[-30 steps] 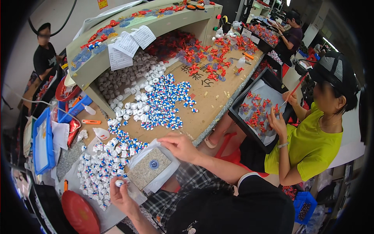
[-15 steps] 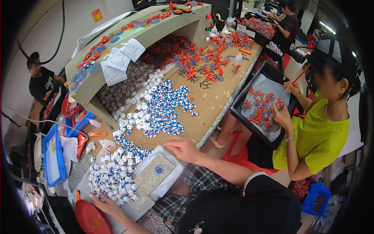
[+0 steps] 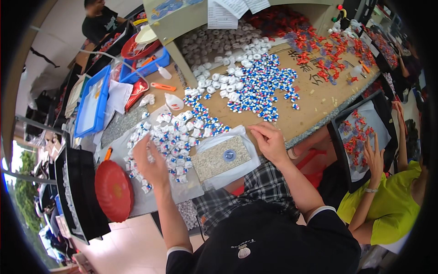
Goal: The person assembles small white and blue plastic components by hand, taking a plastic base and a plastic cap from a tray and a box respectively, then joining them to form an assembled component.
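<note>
My left hand (image 3: 150, 162) reaches into a heap of small blue, white and red pieces (image 3: 180, 137) on the bench, fingers curled among them; whether it holds one I cannot tell. My right hand (image 3: 270, 141) rests at the right edge of a speckled beige pad (image 3: 214, 160) lying on a white sheet (image 3: 237, 171), with its fingertips pinched together. A small round blue piece (image 3: 229, 155) sits on the pad, just left of that hand.
More blue-white pieces (image 3: 260, 86) and red pieces (image 3: 319, 45) cover the wooden bench. A red round lid (image 3: 114, 189), black trays (image 3: 77, 196), a blue tray (image 3: 91, 102) and glue bottles (image 3: 174, 102) lie left. A person in yellow-green (image 3: 388, 205) works over a black tray (image 3: 360, 137) at right.
The view has swung left and down. My left hand has risen from the bench's near edge into the heap of pieces. My right hand has stayed by the pad.
</note>
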A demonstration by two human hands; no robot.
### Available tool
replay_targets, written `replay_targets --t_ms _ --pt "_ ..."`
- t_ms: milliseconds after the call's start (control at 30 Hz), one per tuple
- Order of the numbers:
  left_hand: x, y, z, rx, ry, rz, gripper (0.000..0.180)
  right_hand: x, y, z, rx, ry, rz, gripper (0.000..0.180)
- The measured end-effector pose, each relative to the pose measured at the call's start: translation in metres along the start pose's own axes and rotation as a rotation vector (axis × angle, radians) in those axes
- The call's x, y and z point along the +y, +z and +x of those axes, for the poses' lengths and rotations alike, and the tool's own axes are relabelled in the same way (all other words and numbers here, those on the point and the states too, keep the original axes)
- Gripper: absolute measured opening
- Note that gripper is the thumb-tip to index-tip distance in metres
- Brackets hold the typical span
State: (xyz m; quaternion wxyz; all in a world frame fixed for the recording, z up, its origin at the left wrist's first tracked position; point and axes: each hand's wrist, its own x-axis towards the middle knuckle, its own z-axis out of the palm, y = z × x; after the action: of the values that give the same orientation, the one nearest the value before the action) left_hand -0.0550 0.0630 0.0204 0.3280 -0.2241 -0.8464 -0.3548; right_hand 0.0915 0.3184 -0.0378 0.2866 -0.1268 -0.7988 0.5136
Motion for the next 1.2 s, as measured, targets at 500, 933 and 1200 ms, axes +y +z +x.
replay_targets --t_ms 500,933,1200 --pt "0.031 0.155 0.04 -0.389 0.206 0.427 0.011 -0.006 0.001 0.014 0.12 -0.042 -0.081 0.011" --pt "0.043 0.031 -0.022 -0.57 -0.945 -1.327 0.033 0.006 0.035 0.062 -0.048 -0.324 -0.666 0.013" --pt "0.057 0.011 -0.063 -0.431 -1.092 -1.481 0.037 0.0 0.038 0.054 -0.116 -0.204 -0.651 0.01"
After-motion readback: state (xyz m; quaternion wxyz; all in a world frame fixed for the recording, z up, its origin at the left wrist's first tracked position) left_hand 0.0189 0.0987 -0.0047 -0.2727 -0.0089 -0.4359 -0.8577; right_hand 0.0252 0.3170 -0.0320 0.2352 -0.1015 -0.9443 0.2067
